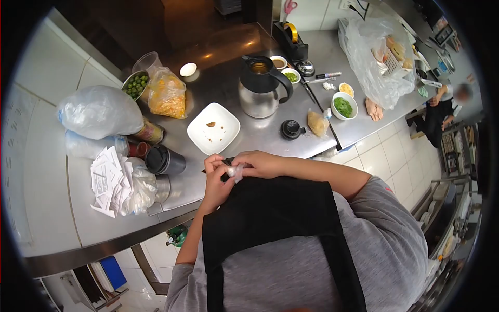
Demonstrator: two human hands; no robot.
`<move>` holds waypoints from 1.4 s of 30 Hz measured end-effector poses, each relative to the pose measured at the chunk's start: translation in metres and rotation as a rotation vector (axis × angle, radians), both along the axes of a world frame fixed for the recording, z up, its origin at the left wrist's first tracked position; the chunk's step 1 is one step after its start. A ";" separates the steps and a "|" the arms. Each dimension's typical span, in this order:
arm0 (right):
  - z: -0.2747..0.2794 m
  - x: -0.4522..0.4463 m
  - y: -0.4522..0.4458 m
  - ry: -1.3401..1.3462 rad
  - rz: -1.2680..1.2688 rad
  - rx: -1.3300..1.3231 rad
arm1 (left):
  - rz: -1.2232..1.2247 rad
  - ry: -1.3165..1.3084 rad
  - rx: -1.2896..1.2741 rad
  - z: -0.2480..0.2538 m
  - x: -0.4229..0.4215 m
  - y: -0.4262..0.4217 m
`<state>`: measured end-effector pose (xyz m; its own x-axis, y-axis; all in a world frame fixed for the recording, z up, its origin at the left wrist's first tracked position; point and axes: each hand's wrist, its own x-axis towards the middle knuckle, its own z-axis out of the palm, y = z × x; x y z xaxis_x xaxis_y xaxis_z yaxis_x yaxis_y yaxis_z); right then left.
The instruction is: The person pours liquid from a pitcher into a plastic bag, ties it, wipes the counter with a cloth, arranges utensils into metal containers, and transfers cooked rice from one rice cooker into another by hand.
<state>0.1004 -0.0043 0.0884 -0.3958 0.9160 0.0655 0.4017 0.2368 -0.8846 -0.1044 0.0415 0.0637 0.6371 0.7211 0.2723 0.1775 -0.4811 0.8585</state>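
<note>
Close to my body at the counter's front edge, my left hand (217,176) and my right hand (260,164) meet, both with fingers closed on a small piece of clear plastic (236,172). What the plastic contains, if anything, is too small to tell. Just beyond them a white square plate (213,128) holds a brown morsel and several crumbs. A steel jug with a black top (258,93) stands behind and to the right of the plate. To the right of my hands lies a black lid (291,129) beside a small knotted bag of tan food (317,123).
At left are a dark tumbler (165,159), a stack of paper slips (110,179), a bag of chopped food (167,93) and a bowl of green fruit (135,85). At right are a bowl of chopped greens (344,106) and a large plastic bag (377,67). Another person (442,112) sits far right.
</note>
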 end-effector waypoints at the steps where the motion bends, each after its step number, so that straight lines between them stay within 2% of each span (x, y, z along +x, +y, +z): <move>1: 0.000 0.000 0.001 -0.041 0.079 -0.055 | -0.019 0.009 0.017 0.000 -0.001 0.000; 2: 0.001 -0.004 -0.001 0.020 0.054 -0.065 | -0.017 -0.037 0.129 0.001 0.001 0.001; 3: 0.007 -0.007 -0.002 0.023 0.047 -0.066 | -0.023 -0.036 0.129 -0.004 0.002 0.002; 5: 0.018 -0.012 -0.002 -0.077 0.038 -0.119 | 0.074 -0.237 -0.569 -0.018 0.003 0.003; 7: 0.016 -0.015 -0.002 -0.085 0.030 -0.111 | 0.074 -0.285 -0.500 -0.019 0.011 0.009; 9: 0.014 -0.014 -0.003 -0.095 0.019 -0.103 | 0.160 -0.158 -0.303 -0.018 0.021 0.009; 10: 0.012 -0.010 -0.004 -0.102 -0.013 -0.010 | 0.158 -0.159 -0.304 -0.014 0.023 0.012; 11: 0.011 -0.005 -0.007 -0.109 -0.043 0.081 | 0.092 -0.065 -0.077 -0.009 0.021 0.015; 12: 0.019 0.005 -0.011 -0.263 -0.157 0.143 | 0.025 0.029 0.149 -0.002 0.019 0.017; 13: 0.028 0.019 -0.013 -0.418 -0.269 0.208 | 0.027 0.028 0.148 0.001 0.014 0.016; 15: 0.010 0.062 -0.011 -0.905 -0.473 0.242 | 0.009 0.241 0.057 0.006 0.003 0.012; 17: 0.008 0.091 -0.021 -1.076 -0.560 0.044 | -0.076 0.299 0.039 0.019 -0.004 0.010; 19: -0.007 0.114 -0.024 -1.033 -0.493 -0.045 | -0.166 0.355 0.022 0.042 -0.007 0.007; 20: -0.015 0.121 -0.023 -0.984 -0.424 -0.130 | -0.203 0.290 -0.097 0.060 -0.008 0.006; 22: 0.005 0.113 -0.023 -0.961 -0.397 -0.126 | -0.234 0.195 -0.365 0.079 -0.012 0.013; 24: 0.032 0.104 -0.021 -0.935 -0.364 -0.131 | -0.274 0.218 -0.316 0.106 -0.014 0.012; 26: 0.061 0.097 -0.018 -0.659 -0.297 0.010 | -0.324 0.210 -0.291 0.124 -0.012 0.008; 28: 0.098 0.096 -0.006 -0.465 -0.251 0.161 | -0.282 0.186 -0.283 0.121 -0.006 0.018; 31: 0.143 0.098 0.019 -0.368 -0.356 0.497 | -0.245 0.159 -0.252 0.117 -0.001 0.021; 33: 0.155 0.106 0.040 -0.300 -0.427 0.564 | -0.264 0.235 -0.282 0.117 0.003 0.011; 34: 0.151 0.112 0.053 -0.300 -0.427 0.565 | -0.242 0.180 -0.316 0.108 0.003 0.012; 36: 0.126 0.121 0.078 -0.168 -0.622 0.614 | -0.221 0.181 -0.322 0.093 0.001 0.019; 37: 0.113 0.122 0.084 -0.167 -0.619 0.617 | -0.202 0.181 -0.328 0.091 0.000 0.021; 39: 0.086 0.123 0.095 -0.238 -0.860 0.447 | -0.203 0.194 -0.298 0.102 0.000 0.017; 42: 0.070 0.126 0.096 -0.349 -0.894 0.400 | -0.227 0.210 -0.239 0.120 -0.002 0.014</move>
<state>0.2263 0.0920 0.1589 0.3619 0.8209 0.4417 0.7936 -0.0228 -0.6080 -0.1068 0.0555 0.1836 0.8117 0.5828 -0.0394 0.2734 -0.3195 0.9073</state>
